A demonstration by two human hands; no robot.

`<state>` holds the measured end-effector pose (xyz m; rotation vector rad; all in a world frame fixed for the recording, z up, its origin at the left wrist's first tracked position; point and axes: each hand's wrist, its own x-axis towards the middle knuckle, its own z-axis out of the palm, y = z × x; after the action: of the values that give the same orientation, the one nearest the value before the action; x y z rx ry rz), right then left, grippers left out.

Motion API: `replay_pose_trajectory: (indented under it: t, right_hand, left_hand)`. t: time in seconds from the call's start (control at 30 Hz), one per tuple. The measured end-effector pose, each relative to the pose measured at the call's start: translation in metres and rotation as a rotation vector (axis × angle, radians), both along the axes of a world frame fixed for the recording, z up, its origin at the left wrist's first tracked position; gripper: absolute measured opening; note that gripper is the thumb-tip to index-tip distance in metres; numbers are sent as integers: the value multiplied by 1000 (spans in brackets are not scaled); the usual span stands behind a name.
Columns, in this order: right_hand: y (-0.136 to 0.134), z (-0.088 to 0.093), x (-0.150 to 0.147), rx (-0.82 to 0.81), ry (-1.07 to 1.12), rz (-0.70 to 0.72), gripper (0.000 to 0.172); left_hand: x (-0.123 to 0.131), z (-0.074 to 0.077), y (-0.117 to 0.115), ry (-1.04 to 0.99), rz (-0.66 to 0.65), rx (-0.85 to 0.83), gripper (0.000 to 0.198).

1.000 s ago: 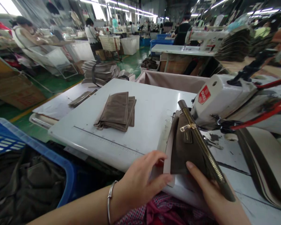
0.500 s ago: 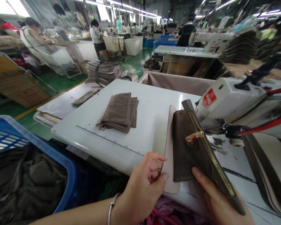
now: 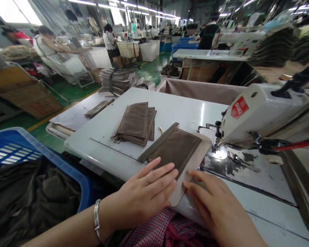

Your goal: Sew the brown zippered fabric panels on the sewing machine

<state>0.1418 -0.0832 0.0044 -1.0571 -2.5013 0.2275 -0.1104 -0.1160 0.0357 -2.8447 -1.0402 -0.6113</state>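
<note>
A brown zippered leather panel (image 3: pixel 173 147) lies on the white table, its zip side turned down and a gold zipper pull (image 3: pixel 160 130) poking out at the upper left. A pale beige piece (image 3: pixel 195 157) shows beneath it along its right side. My left hand (image 3: pixel 154 185) rests flat on the panel's near end, fingers stretched out. At the near right edge, my right hand (image 3: pixel 208 195) has its fingertips closed on the beige piece; its thumb is mostly hidden. The sewing machine's needle area (image 3: pixel 217 147) is just right of the panel.
Several brown leather pieces (image 3: pixel 136 123) lie stacked beyond my left hand. The white sewing machine head (image 3: pixel 244 113) stands at the right. A blue basket (image 3: pixel 79 181) of dark material is at the left. Large brown and beige pieces (image 3: pixel 302 178) lie far right; people work farther back.
The panel has been flipped over and laid on the table, so its zip no longer faces up. My left hand has opened flat onto it; my right hand has moved to its near edge.
</note>
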Motion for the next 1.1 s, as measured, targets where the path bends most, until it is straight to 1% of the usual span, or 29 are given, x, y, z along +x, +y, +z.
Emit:
replay_pose_trajectory:
  t: [0.1, 0.13, 0.2, 0.27, 0.37, 0.4, 0.5, 0.6, 0.63, 0.77, 0.9, 1.0, 1.03, 1.1]
  right_hand:
    - [15, 1, -4, -75, 40, 1, 26]
    - [20, 2, -7, -84, 41, 9, 26]
    - [29, 3, -13, -77, 25, 43, 25]
    - [32, 5, -19, -94, 5, 108, 25]
    - [34, 7, -22, -173, -26, 189, 25]
    - [34, 7, -21, -173, -37, 192, 25]
    - [34, 7, -19, -101, -42, 181, 27]
    - [31, 6, -20, -110, 5, 263, 28]
    - [30, 5, -21, -109, 9, 271, 28]
    - [30, 6, -22, -31, -32, 184, 27]
    - [32, 9, -23, -92, -5, 277, 26]
    - [34, 11, -23, -35, -40, 217, 23]
    - [34, 11, -24, -26, -34, 220, 23]
    - [33, 12, -25, -79, -2, 281, 24]
  left_hand:
    - [5, -28, 9, -100, 20, -128, 31]
    - [5, -35, 11, -140, 23, -149, 28]
    - [3, -42, 13, -194, 29, -170, 25]
    - [1, -43, 14, -233, 35, -185, 22]
    - [1, -41, 13, -273, 45, -203, 21]
    - [2, -40, 13, -285, 50, -207, 21]
    - [3, -41, 13, -300, 57, -234, 21]
    - [3, -44, 13, -293, 52, -259, 22]
    - [3, -46, 13, -296, 53, -261, 23]
    - [2, -48, 12, -313, 51, -251, 22]
    - [1, -50, 12, -301, 28, -246, 20]
    - [1, -50, 13, -309, 45, -227, 19]
    - [1, -49, 13, -308, 45, -222, 19]
    - [1, -46, 14, -302, 40, -225, 17]
